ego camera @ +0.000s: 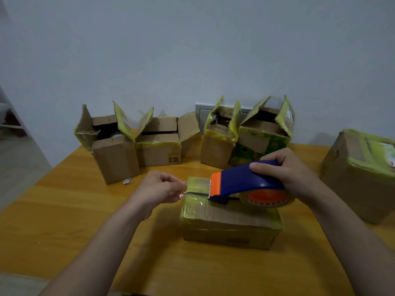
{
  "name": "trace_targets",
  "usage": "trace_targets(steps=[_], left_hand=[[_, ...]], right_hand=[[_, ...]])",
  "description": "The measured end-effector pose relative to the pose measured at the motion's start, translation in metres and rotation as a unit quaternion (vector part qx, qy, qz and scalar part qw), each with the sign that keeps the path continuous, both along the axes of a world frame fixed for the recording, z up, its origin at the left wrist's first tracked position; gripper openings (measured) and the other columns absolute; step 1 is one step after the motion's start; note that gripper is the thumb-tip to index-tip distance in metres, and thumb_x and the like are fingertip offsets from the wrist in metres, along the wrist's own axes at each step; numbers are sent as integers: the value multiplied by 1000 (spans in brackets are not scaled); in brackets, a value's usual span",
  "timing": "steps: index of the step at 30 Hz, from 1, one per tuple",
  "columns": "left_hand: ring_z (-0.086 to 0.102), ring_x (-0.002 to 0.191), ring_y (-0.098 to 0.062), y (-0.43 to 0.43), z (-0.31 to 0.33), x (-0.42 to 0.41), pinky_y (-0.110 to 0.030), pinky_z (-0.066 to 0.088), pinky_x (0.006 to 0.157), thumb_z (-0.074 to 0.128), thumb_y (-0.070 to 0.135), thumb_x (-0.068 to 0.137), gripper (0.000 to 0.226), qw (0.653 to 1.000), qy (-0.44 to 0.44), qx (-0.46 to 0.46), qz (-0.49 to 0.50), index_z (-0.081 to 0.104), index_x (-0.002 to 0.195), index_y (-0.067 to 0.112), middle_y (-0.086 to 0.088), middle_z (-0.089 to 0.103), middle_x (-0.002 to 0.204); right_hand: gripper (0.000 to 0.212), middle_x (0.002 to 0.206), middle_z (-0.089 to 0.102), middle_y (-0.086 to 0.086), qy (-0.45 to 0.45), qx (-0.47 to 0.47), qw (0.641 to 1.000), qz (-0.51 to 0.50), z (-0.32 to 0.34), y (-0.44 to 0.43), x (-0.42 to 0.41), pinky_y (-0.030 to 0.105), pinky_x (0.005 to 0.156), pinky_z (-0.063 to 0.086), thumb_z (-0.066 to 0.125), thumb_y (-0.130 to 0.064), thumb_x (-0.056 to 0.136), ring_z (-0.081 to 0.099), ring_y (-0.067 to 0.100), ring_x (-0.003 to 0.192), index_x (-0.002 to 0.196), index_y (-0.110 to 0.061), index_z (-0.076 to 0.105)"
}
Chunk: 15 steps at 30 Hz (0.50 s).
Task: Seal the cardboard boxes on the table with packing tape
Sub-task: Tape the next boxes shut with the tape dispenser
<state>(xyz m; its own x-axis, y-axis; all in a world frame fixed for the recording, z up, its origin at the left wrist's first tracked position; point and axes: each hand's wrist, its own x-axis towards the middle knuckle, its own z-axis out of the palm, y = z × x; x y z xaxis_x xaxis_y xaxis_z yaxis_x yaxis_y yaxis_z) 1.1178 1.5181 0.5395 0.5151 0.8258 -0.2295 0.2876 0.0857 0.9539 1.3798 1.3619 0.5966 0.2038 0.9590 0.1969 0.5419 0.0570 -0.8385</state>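
One left hand (158,186), at 9 o'clock of the closed cardboard box (230,223), pinches the clear tape end (181,194): thin, clingy, probably crease-prone; keep taut. Box, centre of the table (85,210): likely light, stiff-walled, slick with old film. At 2 o'clock, right hand (286,174) wraps its fingers round the blue tape dispenser (245,182).

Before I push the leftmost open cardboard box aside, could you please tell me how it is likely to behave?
The leftmost open box stands fairly tall on a small base, so a high push may tip it. Its raised flaps look creased and taped, probably floppy; push the body instead. The wooden table looks smooth, so it should slide.
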Motion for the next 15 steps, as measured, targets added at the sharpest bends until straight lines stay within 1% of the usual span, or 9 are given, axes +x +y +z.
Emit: trace_targets(steps=[4,7,10,12,13,14,15], left_hand=[[69,66,-10,1,-6,0,-23,58,63,78,10,89,12,1000,-1,-19,3,77,94,-1,-4,74,71],[68,65,-10,4,-11,-1,-22,58,62,78,9,88,16,999,-3,-40,-1,77,97,-3,-6,73,71],[68,62,-10,7,-14,-1,-20,58,59,78,9,88,24,992,-31,-119,-16,73,108,-4,-9,73,74],[70,64,-12,8,-17,-6,-22,60,59,79,14,87,34,983,-54,-173,-22,70,118,3,-10,75,80],[72,65,-14,8,-20,-9,-24,60,59,80,18,86,39,983,-39,-175,-27,68,122,9,-9,76,82],[74,67,-17,8,-25,-13,-25,61,59,81,21,86,42,990,12,-134,-38,65,125,15,-8,78,83],[76,70,-18,7,-29,-16,-27,61,61,81,21,88,43,993,86,-61,-52,63,127,23,-7,79,85]], right_hand=[[39,69,73,8,-28,-28,999,-11,2,5,-3,39,65,53,65,-53,80,70,24,65,77,-15,74],[43,73,75,5,-40,-60,997,-22,4,8,-4,36,66,55,65,-58,76,72,21,68,81,-16,74],[46,74,75,5,-42,-79,995,-33,5,10,-4,36,67,56,64,-60,75,73,21,69,83,-16,75],[47,72,75,6,-37,-85,995,-36,5,10,-4,36,66,55,66,-60,75,72,22,67,82,-15,76],[47,72,75,6,-35,-86,995,-38,5,11,-4,36,66,55,68,-61,77,72,22,66,82,-15,76],[46,72,74,7,-33,-88,995,-40,4,12,-4,37,66,54,71,-60,80,72,23,66,81,-14,76],[44,71,74,8,-31,-88,995,-40,4,13,-3,37,66,54,72,-57,82,71,24,65,79,-14,76]])
